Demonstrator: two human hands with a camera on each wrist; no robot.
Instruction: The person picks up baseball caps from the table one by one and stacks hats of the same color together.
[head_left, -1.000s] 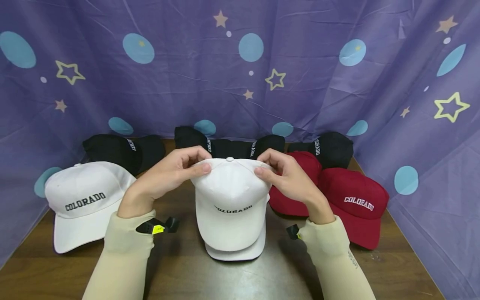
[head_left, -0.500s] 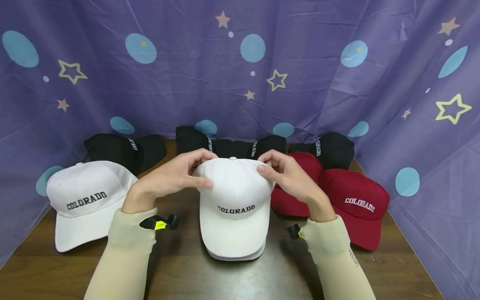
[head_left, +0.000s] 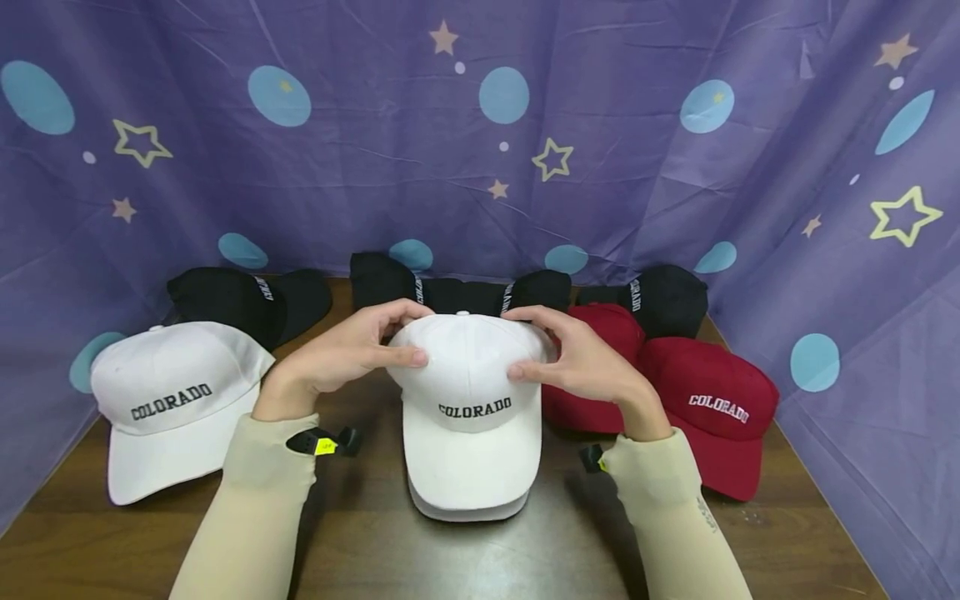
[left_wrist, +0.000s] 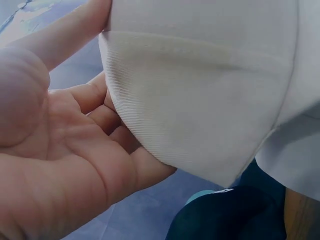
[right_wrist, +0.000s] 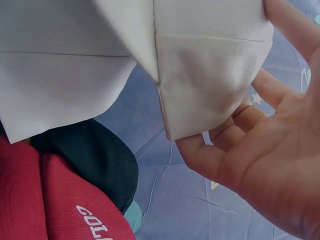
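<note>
In the head view a white baseball cap (head_left: 471,454) with dark COLORADO lettering is held at the middle of the table, brim towards me. My left hand (head_left: 337,358) grips the left side of its crown, thumb on the front and fingers behind. On the right side my right hand (head_left: 581,354) holds the crown the same way. Under it lies a second white cap, of which only the brim edge (head_left: 471,512) shows. Both wrist views show fingers curled behind the held cap's lower edge; the right wrist view shows a white panel of the lower cap (right_wrist: 60,95) apart from it.
Another white cap (head_left: 176,400) sits at the left. Black caps (head_left: 225,300) line the back of the wooden table (head_left: 360,550). Two red caps (head_left: 712,400) stand at the right, one partly behind my right hand. A purple curtain (head_left: 600,208) closes off the back and sides.
The held cap has tilted, so its lettering faces me more fully, and its brim now covers more of the lower cap's brim. Both thumbs have shifted lower on the crown's front.
</note>
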